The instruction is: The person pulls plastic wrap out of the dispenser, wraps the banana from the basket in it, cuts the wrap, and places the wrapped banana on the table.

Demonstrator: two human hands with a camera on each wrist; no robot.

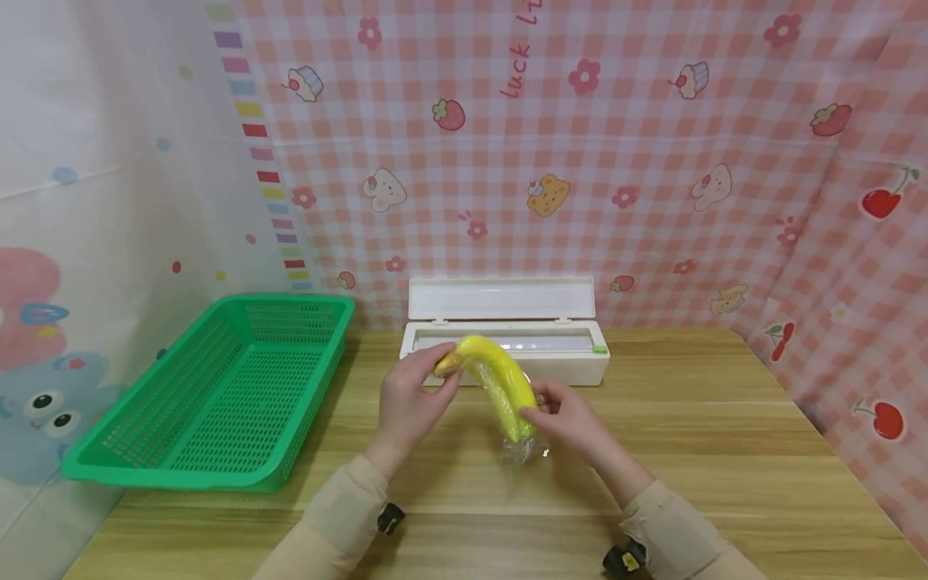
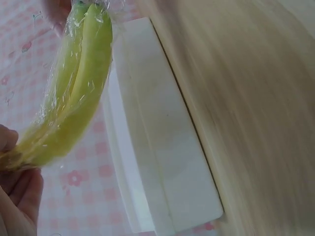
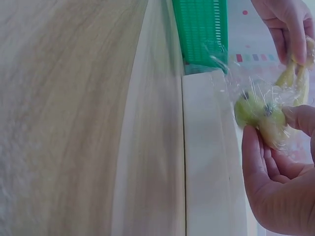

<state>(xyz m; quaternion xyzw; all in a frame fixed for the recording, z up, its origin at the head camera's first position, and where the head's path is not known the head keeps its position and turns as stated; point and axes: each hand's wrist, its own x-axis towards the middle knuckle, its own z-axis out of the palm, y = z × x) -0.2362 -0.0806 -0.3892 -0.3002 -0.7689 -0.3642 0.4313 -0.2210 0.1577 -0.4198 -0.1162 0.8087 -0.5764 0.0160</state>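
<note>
A bunch of yellow bananas (image 1: 500, 374), wrapped in clear plastic film, is held up between both hands over the wooden table. My left hand (image 1: 416, 399) pinches the stem end. At the lower tips, my right hand (image 1: 569, 415) grips the bananas between thumb and fingers. Loose crinkled film (image 1: 518, 449) sticks out past those tips. In the left wrist view two bananas (image 2: 81, 83) lie side by side under the film. The right wrist view shows the dark tips of the bananas (image 3: 261, 110) from the end, with film bunched around them.
Behind the bananas stands a white cling film box (image 1: 507, 370) with its lid (image 1: 502, 298) raised and a green slider (image 1: 599, 350) at its right. A green plastic basket (image 1: 290, 467) sits at the left of the table (image 1: 689, 451). Patterned cloth hangs at the back and sides.
</note>
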